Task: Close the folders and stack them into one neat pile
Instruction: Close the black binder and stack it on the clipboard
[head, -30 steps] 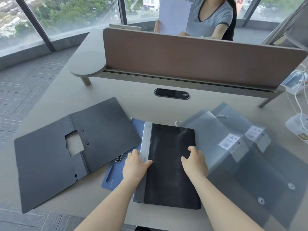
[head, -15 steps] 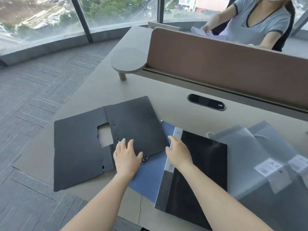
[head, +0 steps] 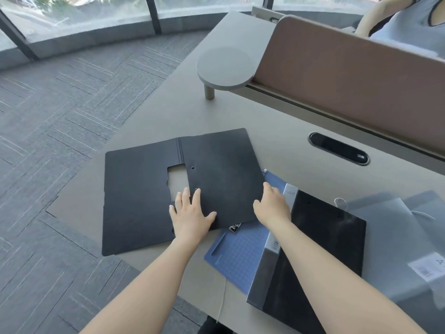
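A dark grey folder [head: 144, 201] lies open and flat on the desk, with a square cutout near its spine. My left hand [head: 191, 215] rests flat on its right flap near the front edge, fingers spread. My right hand [head: 272, 206] touches that flap's right edge, where it overlaps a blue folder [head: 240, 259]. A closed black folder with a grey spine [head: 325, 249] lies on the blue one. Translucent grey plastic folders [head: 397, 237] lie at the right.
A brown partition [head: 349, 80] runs along the back of the desk [head: 168, 116], with a round shelf [head: 226, 68] at its left end. A black cable port [head: 338, 148] sits behind the folders. Another person sits beyond the partition. The desk's left edge drops to carpet.
Both hands left the black folder and moved left to the open dark grey folder. My view has swung left, so the desk edge and carpet fill more of the frame.
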Demonstrator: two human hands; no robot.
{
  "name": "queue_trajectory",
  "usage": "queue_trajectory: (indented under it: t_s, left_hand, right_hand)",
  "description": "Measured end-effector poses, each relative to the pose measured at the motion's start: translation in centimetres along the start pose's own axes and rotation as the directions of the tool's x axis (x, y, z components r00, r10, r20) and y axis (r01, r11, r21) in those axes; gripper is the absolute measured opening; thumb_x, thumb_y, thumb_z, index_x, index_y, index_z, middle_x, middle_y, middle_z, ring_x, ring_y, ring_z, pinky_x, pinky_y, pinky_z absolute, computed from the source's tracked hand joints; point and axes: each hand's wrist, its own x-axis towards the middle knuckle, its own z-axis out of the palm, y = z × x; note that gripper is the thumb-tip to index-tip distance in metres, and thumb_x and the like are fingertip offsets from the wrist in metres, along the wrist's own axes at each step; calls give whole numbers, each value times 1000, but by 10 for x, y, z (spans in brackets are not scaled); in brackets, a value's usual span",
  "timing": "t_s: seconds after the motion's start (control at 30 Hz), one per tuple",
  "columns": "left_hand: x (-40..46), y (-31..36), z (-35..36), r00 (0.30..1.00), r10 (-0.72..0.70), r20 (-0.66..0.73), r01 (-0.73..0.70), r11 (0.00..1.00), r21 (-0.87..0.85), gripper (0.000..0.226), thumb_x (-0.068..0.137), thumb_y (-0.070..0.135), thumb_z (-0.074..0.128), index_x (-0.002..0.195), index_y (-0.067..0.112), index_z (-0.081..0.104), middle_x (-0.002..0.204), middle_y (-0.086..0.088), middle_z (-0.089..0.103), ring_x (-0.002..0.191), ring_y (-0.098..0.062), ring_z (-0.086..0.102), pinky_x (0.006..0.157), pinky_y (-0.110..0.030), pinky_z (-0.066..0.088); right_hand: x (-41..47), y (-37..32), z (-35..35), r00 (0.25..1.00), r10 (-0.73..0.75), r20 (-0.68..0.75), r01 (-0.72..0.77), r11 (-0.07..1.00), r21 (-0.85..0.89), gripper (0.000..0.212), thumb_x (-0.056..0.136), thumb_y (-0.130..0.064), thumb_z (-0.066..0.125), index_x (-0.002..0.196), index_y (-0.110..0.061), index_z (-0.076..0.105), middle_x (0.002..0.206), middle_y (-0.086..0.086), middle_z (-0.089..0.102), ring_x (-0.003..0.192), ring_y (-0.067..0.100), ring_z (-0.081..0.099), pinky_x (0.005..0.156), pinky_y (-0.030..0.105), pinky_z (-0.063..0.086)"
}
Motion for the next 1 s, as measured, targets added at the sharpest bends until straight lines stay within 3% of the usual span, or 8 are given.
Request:
queue_trajectory:
  t_s: [0.1, 0.23, 0.33, 0.4, 0.63, 0.73, 0.87, 1.0]
  left_hand:
    - [-1, -3, 4, 1000, -4, 1, 4, 1000, -6, 83, 87, 59, 56, 156, 27, 22, 166, -5, 13, 153, -28, 6, 120, -50, 15]
    - [-1, -8, 3, 1000, 0, 7, 0, 1000, -27, 81, 89, 58, 54, 155, 25, 23, 166, -6, 16, 153, -27, 7, 121, -50, 15]
    - [-1, -13, 0, 1000, 11, -7, -12, 997, -74, 76, 91, 54, 54, 154, 22, 27, 165, -6, 21, 153, -27, 12, 121, -49, 17]
    - [-1, -16, -2, 1000, 15, -21, -17, 995, -102, 72, 93, 50, 54, 154, 20, 29, 164, -7, 24, 152, -28, 14, 121, -47, 18]
    - [-2, -21, -11, 999, 18, -37, -24, 986, -167, 62, 96, 42, 53, 152, 19, 35, 161, -10, 28, 150, -31, 18, 119, -42, 24]
    - [-2, -22, -17, 999, -12, -36, 4, 976, -217, 61, 97, 40, 53, 150, 16, 37, 161, -12, 27, 149, -33, 18, 118, -44, 27]
    - [-4, -23, -29, 994, -83, -69, 56, 942, -332, 59, 96, 39, 54, 149, 17, 39, 162, -12, 26, 149, -33, 18, 116, -45, 28]
    - [-9, -23, -47, 987, -130, -95, 80, 909, -408, 66, 95, 45, 54, 152, 17, 36, 163, -11, 24, 151, -29, 16, 119, -45, 24]
  right_hand:
    - [6, -4, 1, 999, 49, -23, -48, 997, 53, 53, 92, -18, 45, 143, -13, 35, 134, 12, 51, 118, 32, 51, 78, 37, 45]
    - [14, -6, -4, 983, 177, -42, -160, 950, 270, 50, 91, -19, 49, 140, -10, 44, 130, 11, 55, 107, 32, 57, 72, 32, 41]
    - [19, -9, -9, 980, 192, -46, -156, 897, 414, 24, 89, -19, 52, 105, -3, 62, 86, 6, 59, 76, 26, 53, 62, 32, 36]
    - [19, -11, -12, 982, 187, -35, -150, 870, 469, 19, 90, -17, 50, 97, -2, 60, 79, 4, 57, 69, 23, 47, 60, 32, 35]
    - [12, -11, -17, 992, 122, -22, -91, 841, 534, 28, 94, -15, 45, 118, -13, 59, 103, 7, 68, 64, 17, 50, 58, 31, 38]
    - [7, -11, -20, 992, 112, -61, -55, 805, 591, 26, 94, -13, 44, 114, -14, 61, 108, 6, 67, 67, 16, 51, 60, 32, 40]
    - [-4, -9, -25, 994, 86, -74, -7, 698, 716, 22, 93, -11, 45, 96, -20, 66, 92, -2, 68, 79, 18, 53, 65, 33, 43]
    - [-17, -7, -34, 995, 72, -73, 17, 588, 809, 24, 94, -12, 49, 101, -22, 70, 101, -5, 73, 98, 20, 66, 87, 39, 53]
